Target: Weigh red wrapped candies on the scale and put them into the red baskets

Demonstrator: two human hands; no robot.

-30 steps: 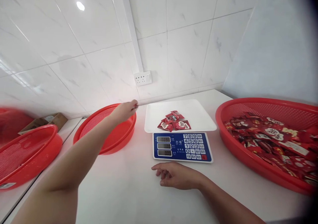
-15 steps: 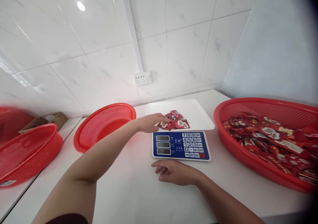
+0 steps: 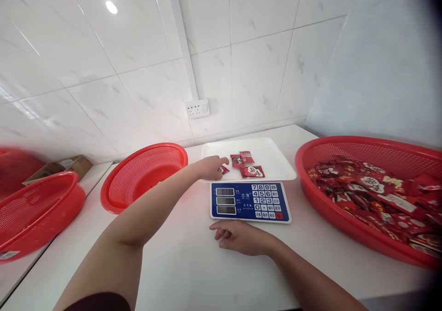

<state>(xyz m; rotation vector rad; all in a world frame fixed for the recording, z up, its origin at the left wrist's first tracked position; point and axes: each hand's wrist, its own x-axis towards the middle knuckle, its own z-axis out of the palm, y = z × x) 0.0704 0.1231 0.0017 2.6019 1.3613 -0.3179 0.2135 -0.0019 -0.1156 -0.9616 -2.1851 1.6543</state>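
Observation:
A white weighing tray sits behind the blue keypad and display panel of a digital scale. Several small red candy packets with white and dark print lie on the tray. At the tray's left front, my left hand has its fingers closed around a red packet, partly hidden by them. My right hand rests on the table just in front of the panel, holding nothing, index finger stretched out and the others loosely bent.
A large red basket heaped with red packets stands on the right. Left of the scale is a red perforated basket, with another red basket farther left. A cardboard box and a wall socket are behind.
My left hand has drawn back slightly left, and the packet under it has shifted left, apart from the others. The scale's top reading has changed. My right hand stays put.

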